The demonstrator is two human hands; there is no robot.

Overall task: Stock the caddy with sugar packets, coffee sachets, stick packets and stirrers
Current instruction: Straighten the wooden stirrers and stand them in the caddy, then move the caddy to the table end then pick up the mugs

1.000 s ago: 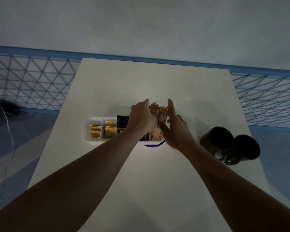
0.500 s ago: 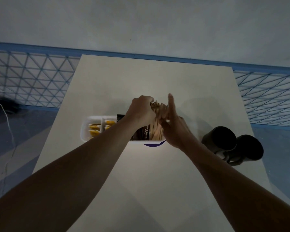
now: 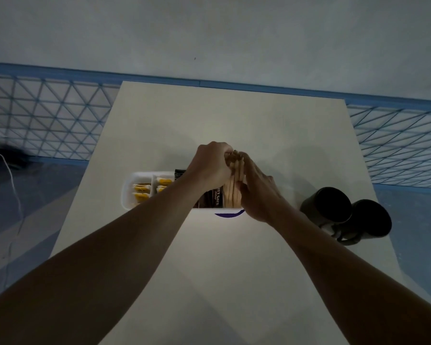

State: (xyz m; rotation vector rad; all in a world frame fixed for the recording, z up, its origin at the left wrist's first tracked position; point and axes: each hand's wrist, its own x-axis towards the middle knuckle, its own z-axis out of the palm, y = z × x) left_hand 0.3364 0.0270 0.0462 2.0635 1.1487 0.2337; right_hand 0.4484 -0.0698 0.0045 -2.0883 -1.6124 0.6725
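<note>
Stirrers [image 3: 234, 188] stand bunched upright in the rightmost compartment of the caddy [image 3: 127, 192], beside dark coffee sachets [image 3: 213, 197]. Yellow packets [image 3: 141, 191] fill the left cells. Left hand [image 3: 213, 168] grips the bundle's top. Right hand [image 3: 259, 192] had straight fingers half a second ago and now curls round the bundle too. Likely seating the stirrers; stocking looks nearly done. Caddy sits mid-bench [image 3: 222, 270], two dark mugs [image 3: 334, 207] to its right.

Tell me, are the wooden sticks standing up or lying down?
Standing up. The sticks rise on end from the caddy, left hand and right hand round their tops.
</note>
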